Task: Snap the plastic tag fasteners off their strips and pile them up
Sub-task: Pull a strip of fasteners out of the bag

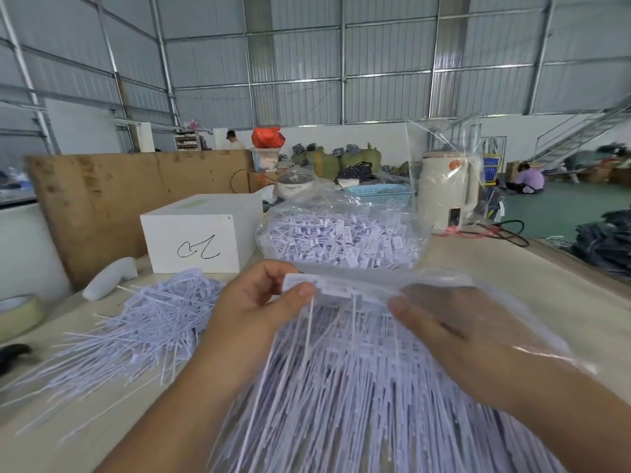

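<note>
My left hand pinches the left end of a white strip of tag fasteners between thumb and fingers. My right hand is inside a clear plastic bag and holds the strip's right end, blurred through the film. Long white fastener tails hang down from the strip toward me, over more strips lying in the bag. A loose pile of separated fasteners lies on the table to the left.
A second clear bag full of fasteners sits behind my hands. A white box stands at back left, with a white bottle, a tape roll and a black tool near the left edge. A cream kettle stands at back right.
</note>
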The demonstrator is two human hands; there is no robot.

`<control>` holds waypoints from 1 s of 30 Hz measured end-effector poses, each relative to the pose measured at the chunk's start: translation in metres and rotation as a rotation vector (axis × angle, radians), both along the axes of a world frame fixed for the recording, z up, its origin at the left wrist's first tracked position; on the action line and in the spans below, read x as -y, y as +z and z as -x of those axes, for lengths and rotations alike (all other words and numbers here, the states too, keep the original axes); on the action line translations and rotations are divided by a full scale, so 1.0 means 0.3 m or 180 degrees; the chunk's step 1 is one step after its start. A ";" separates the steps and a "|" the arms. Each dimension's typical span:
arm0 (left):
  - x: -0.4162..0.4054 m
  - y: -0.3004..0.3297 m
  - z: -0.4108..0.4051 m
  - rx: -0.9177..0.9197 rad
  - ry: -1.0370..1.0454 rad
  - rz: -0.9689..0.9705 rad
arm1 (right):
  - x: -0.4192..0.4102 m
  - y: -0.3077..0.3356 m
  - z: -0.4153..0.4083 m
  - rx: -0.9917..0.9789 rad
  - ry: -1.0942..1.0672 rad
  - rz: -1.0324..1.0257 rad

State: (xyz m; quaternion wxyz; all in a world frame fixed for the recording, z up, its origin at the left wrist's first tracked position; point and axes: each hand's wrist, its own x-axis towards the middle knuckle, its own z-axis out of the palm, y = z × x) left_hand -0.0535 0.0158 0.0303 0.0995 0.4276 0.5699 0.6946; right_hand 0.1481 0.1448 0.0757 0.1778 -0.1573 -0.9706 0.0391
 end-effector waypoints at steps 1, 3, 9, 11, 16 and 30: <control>0.001 -0.001 0.003 0.0084 0.0002 -0.0008 | 0.008 -0.034 0.038 -0.0423 0.0017 0.0313; 0.002 -0.004 0.008 0.0087 0.0017 0.0099 | -0.012 -0.051 0.029 -0.0303 -0.0274 -0.0059; -0.013 -0.012 0.006 -0.0263 0.0031 0.0652 | -0.017 -0.054 0.050 -0.1766 0.0844 0.2446; -0.021 -0.017 -0.004 -0.0383 0.0113 0.0748 | -0.006 -0.050 0.049 -0.1842 0.1497 0.3476; -0.046 -0.045 -0.054 -0.0428 0.0197 0.0836 | -0.020 -0.067 0.061 -0.1468 0.2838 0.4791; -0.069 -0.081 -0.120 -0.0078 -0.0677 0.0952 | -0.001 -0.176 0.121 -0.1840 0.0387 0.1207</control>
